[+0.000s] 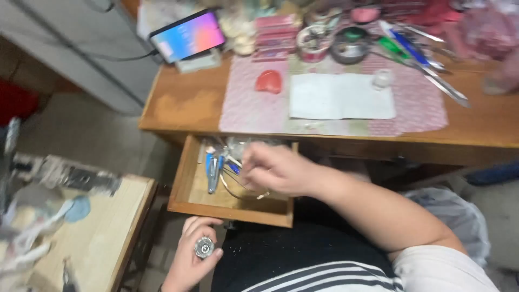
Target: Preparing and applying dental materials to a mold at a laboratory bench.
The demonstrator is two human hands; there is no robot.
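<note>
At six o'clock of the head view, left hand [192, 259] cupped loosely, fingers curled round a small round metal piece [204, 247], silvery, disc-shaped, with a dark centre, pinched against the thumb. Toward centre, right hand [273, 168] reaching into an open wooden drawer [190, 186], fingers bent among blurred thin metal tools; grip there impossible to tell. Blue-handled pliers [212, 170] just at nine o'clock of that hand. At twelve o'clock, wooden desk [186, 100] bearing a white paper sheet [340, 96].
</note>
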